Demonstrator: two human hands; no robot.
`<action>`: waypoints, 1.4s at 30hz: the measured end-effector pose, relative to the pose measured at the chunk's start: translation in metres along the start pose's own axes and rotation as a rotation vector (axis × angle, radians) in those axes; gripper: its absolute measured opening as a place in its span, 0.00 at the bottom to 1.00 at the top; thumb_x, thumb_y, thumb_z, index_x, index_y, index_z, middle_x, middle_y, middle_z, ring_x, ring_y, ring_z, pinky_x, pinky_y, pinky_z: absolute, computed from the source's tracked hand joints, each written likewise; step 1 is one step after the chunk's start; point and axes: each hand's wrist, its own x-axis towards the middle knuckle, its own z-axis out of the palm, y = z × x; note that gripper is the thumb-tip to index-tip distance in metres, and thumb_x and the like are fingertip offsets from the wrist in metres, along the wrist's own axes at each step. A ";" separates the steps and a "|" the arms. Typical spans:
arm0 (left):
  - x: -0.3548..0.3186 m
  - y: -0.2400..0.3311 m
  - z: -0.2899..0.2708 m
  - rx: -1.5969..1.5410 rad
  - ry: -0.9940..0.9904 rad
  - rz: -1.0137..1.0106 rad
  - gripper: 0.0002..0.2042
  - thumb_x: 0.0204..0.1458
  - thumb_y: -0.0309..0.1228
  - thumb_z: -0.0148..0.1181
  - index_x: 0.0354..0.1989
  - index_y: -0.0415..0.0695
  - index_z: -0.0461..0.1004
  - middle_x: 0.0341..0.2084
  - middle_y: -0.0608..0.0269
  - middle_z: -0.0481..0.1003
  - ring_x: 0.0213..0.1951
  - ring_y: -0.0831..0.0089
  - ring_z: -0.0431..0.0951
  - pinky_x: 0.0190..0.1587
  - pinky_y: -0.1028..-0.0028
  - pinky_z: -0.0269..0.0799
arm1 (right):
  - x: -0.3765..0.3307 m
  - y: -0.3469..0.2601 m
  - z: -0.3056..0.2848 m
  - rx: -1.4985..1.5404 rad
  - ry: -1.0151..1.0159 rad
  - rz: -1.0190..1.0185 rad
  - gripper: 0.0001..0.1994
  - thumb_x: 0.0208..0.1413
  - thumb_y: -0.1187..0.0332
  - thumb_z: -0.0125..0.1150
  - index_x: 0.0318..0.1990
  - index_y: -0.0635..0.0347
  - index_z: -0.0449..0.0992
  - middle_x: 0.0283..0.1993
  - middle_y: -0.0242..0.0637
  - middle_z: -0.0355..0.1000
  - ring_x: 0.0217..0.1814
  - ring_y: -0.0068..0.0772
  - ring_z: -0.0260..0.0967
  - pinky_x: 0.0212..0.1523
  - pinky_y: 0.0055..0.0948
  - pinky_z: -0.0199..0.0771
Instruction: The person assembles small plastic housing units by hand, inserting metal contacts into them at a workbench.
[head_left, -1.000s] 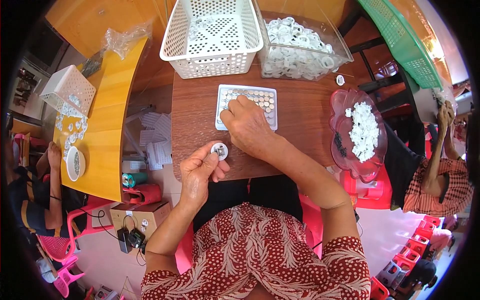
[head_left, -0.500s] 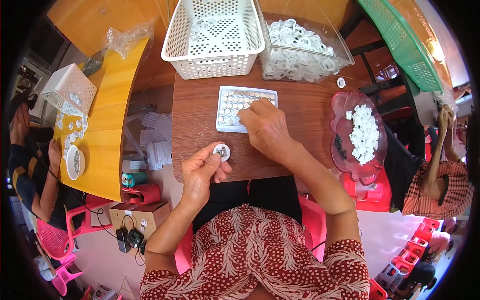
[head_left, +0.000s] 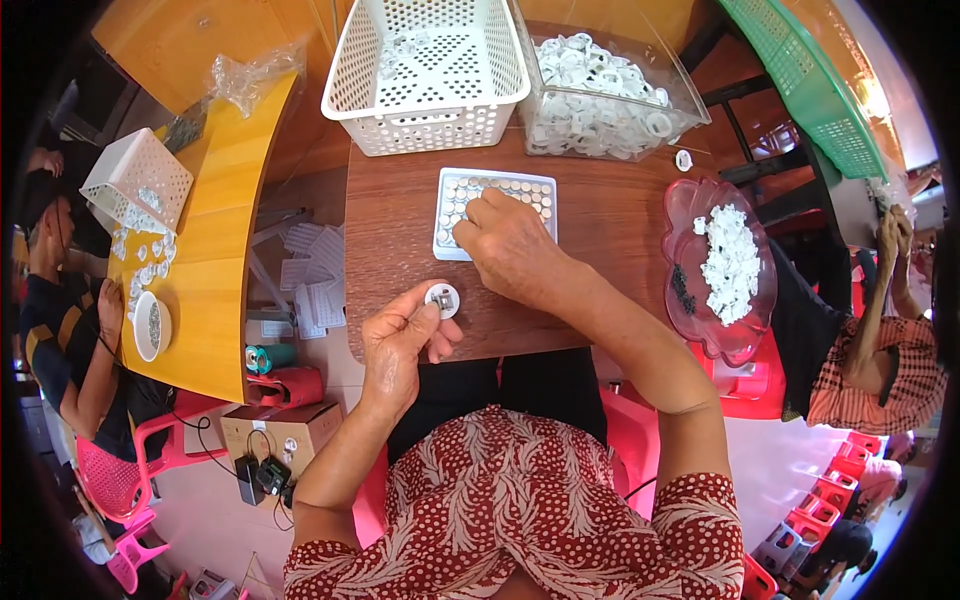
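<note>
At table edge, left hand [head_left: 400,345] fingers pinching white round part [head_left: 442,299], right hand [head_left: 510,245] fingers curled on tray [head_left: 450,215]

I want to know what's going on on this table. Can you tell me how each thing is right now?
Left hand: holds a small white round part.
Right hand: fingers on the white tray.
White tray: rows partly filled.
White basket: nearly empty.
Clear bin: full of white rings.
Pink dish: holds white bits.
</note>
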 end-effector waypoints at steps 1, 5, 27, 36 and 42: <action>0.000 0.000 0.000 -0.005 0.001 -0.002 0.14 0.57 0.27 0.49 0.49 0.34 0.69 0.23 0.56 0.75 0.19 0.80 0.70 0.20 0.84 0.63 | 0.001 0.000 0.000 0.000 0.003 -0.015 0.02 0.36 0.79 0.54 0.20 0.63 0.67 0.24 0.41 0.63 0.32 0.41 0.62 0.29 0.37 0.66; 0.002 -0.002 -0.001 -0.010 0.003 -0.011 0.14 0.57 0.26 0.49 0.49 0.33 0.69 0.23 0.55 0.75 0.19 0.79 0.70 0.20 0.83 0.63 | 0.001 0.001 -0.001 0.009 -0.007 -0.005 0.02 0.37 0.78 0.54 0.20 0.63 0.68 0.24 0.41 0.63 0.31 0.41 0.63 0.29 0.36 0.66; 0.015 -0.001 0.003 -0.054 -0.004 -0.024 0.15 0.56 0.28 0.50 0.49 0.32 0.68 0.23 0.51 0.75 0.18 0.76 0.71 0.20 0.81 0.65 | -0.003 0.007 -0.001 0.113 -0.074 0.050 0.01 0.42 0.77 0.54 0.23 0.62 0.70 0.25 0.41 0.65 0.31 0.44 0.64 0.30 0.38 0.66; 0.023 0.002 0.005 -0.045 0.003 -0.010 0.14 0.57 0.27 0.49 0.48 0.32 0.69 0.22 0.53 0.75 0.17 0.77 0.71 0.19 0.82 0.64 | 0.002 0.011 0.005 0.192 -0.122 0.131 0.01 0.44 0.74 0.56 0.25 0.62 0.71 0.25 0.42 0.68 0.32 0.47 0.65 0.32 0.41 0.66; 0.027 0.002 0.007 -0.056 0.004 0.002 0.13 0.57 0.26 0.48 0.48 0.32 0.69 0.21 0.54 0.75 0.17 0.79 0.70 0.17 0.84 0.63 | 0.002 0.007 0.007 0.180 -0.068 0.115 0.03 0.43 0.73 0.58 0.23 0.61 0.71 0.23 0.41 0.66 0.30 0.45 0.65 0.29 0.40 0.64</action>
